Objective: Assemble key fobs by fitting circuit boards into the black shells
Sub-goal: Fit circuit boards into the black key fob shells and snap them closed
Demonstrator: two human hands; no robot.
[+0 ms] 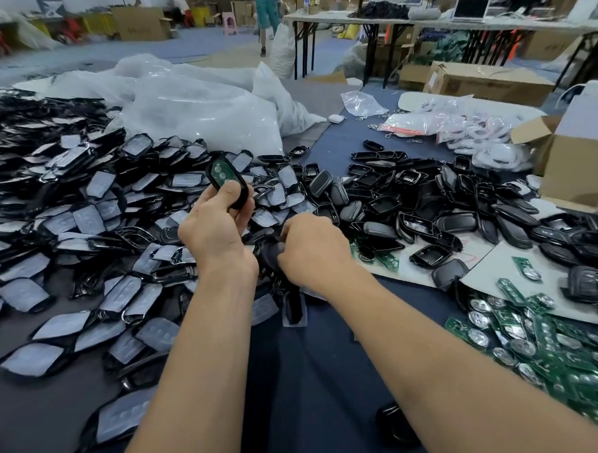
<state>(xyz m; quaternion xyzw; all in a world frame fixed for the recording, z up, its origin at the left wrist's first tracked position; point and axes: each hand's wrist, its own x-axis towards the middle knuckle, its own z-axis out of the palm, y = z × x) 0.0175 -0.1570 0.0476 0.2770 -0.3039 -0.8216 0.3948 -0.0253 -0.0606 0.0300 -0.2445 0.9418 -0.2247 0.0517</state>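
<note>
Here, black shells [423,200] heap on blue cloth [314,379]; folding tables [333,16] behind.

Your shell [227,181] is black, its board [220,171] green; the worktop [317,362] cloth appears dark blue.

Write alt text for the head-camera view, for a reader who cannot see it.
A left hand holds up a black shell with a green circuit board seated in it, while the right hand grips a dark piece beside it. Heaps of film-covered shells, empty shells and loose boards surround them.
</note>
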